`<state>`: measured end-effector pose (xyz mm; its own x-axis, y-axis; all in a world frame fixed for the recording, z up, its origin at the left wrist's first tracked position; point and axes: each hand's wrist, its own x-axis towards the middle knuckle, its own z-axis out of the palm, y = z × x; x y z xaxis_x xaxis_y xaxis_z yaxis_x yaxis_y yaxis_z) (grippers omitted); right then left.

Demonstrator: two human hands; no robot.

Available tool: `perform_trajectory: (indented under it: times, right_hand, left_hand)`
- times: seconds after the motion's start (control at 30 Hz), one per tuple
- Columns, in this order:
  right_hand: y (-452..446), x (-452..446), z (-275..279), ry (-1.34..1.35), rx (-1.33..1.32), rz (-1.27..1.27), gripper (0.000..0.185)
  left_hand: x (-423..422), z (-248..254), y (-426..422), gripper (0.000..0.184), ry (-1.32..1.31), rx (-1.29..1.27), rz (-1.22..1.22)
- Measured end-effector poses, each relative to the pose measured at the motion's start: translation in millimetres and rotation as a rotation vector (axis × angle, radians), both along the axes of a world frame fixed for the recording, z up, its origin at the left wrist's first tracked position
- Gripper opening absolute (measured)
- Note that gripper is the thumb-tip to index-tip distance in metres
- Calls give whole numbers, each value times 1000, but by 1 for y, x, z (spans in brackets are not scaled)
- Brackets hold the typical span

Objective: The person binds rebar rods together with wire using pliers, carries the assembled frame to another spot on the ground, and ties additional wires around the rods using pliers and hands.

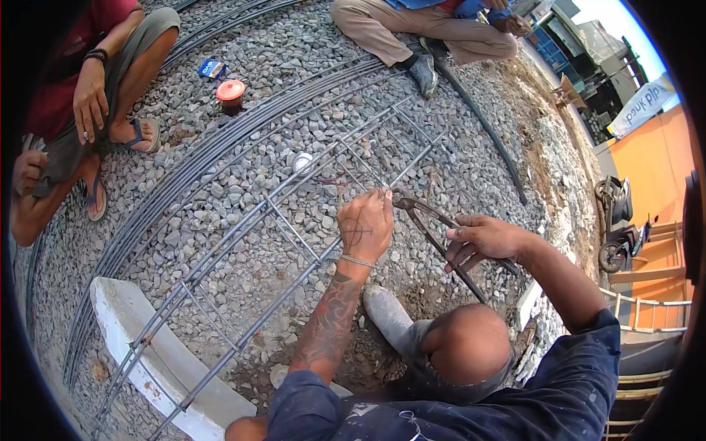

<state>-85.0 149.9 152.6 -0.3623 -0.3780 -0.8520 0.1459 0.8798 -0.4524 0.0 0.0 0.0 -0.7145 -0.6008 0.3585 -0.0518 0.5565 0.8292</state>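
Note:
A long rebar cage (293, 239) of parallel bars and cross ties slants from lower left to upper right over the gravel. My left hand (365, 226), fingers pinched, is at the cage's near bar; what it grips is too small to make out. The jaws of long-handled pincers (430, 214) meet the same spot beside its fingertips. My right hand (482, 241) is on the pincers' handles, which are spread apart. A pale concrete block (158, 360) lies beneath the cage's lower left end.
Bundled bars (220, 136) curve across the gravel. One person (95, 95) sits at the left, another (434, 33) at the top. An orange-lidded cup (230, 91), a blue packet (212, 69), a white round object (302, 163) and a dark pipe (485, 125) lie around. Motorbikes (621, 228) stand right.

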Motion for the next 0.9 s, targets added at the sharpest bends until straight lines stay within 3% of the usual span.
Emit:
perform_trajectory:
  times: [0.1, 0.17, 0.4, 0.67, 0.73, 0.83, 0.9]
  right_hand:
    - [-10, 0, -1, 31, 5, -11, 50]
    - [-13, -4, 0, 45, 4, 1, 30]
    - [-21, -2, 11, 69, 50, 59, 32]
    - [-19, 0, 5, 176, 74, 123, 41]
    - [-19, -1, 5, 191, 76, 170, 43]
    - [-25, 2, 9, 140, 79, 175, 42]
    - [-29, 12, 16, 150, 91, 23, 30]
  left_hand:
    - [4, 2, -6, 20, -23, -23, -19]
    - [2, -2, -6, 19, 10, -60, 15]
    - [-3, -5, 1, 23, 122, -80, 32]
    - [3, 2, 5, 19, -12, -177, 38]
    - [2, -2, 9, 19, 54, -222, 75]
    - [0, -2, 14, 17, 148, -281, 131]
    - [1, -2, 20, 16, 175, -291, 147]
